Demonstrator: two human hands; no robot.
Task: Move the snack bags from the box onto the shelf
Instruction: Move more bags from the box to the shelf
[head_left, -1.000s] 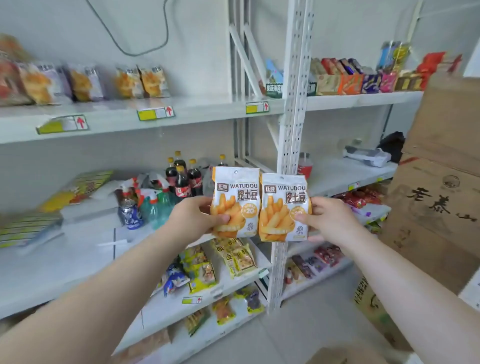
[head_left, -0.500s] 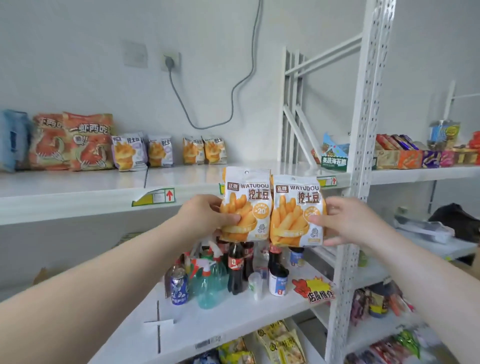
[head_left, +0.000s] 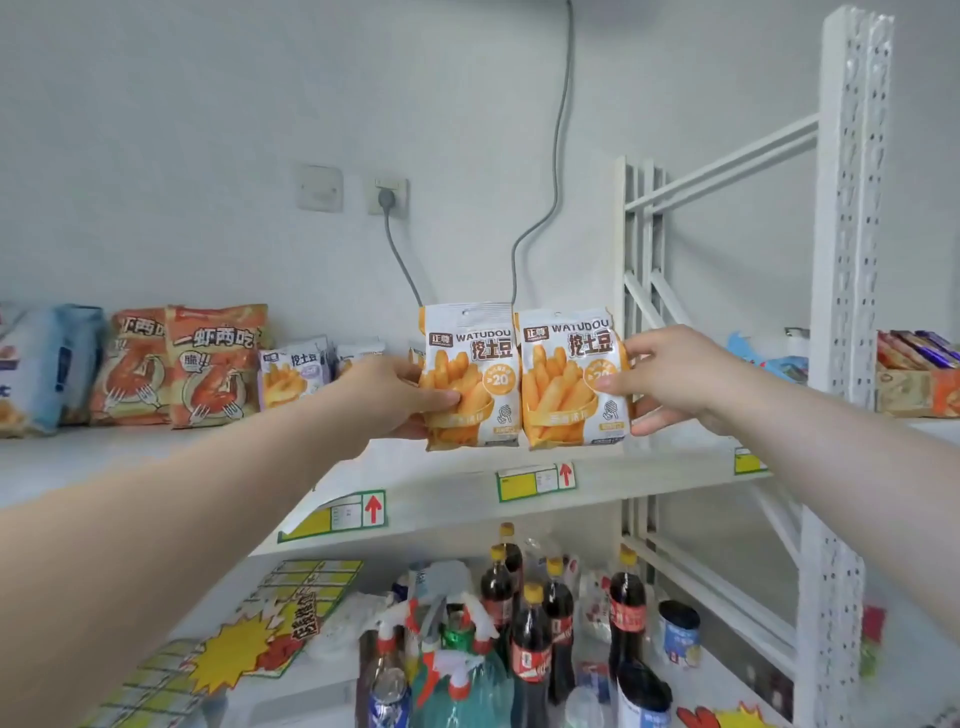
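Observation:
I hold two white-and-orange WATUDOU fry snack bags upright, side by side, over the front part of the upper white shelf (head_left: 156, 457). My left hand (head_left: 389, 395) grips the left bag (head_left: 475, 379) by its left edge. My right hand (head_left: 670, 379) pinches the right bag (head_left: 571, 384) at its right edge. The bags' bottom edges sit at about shelf level; I cannot tell whether they touch it. Similar small fry bags (head_left: 293, 371) stand further back on the same shelf, partly hidden by my left hand. The box is out of view.
Large orange shrimp-snack bags (head_left: 213, 364) and a blue-white bag (head_left: 47, 364) stand at the shelf's left. A white perforated upright (head_left: 847, 312) rises at right, with boxed snacks (head_left: 914, 374) beyond it. Cola bottles (head_left: 530, 639), spray bottles and cans crowd the shelf below. A cable hangs from a wall socket (head_left: 387, 197).
Both hands have raised the two bags from the level of the lower shelf up to the upper shelf and reached forward; the view has tilted upward with them.

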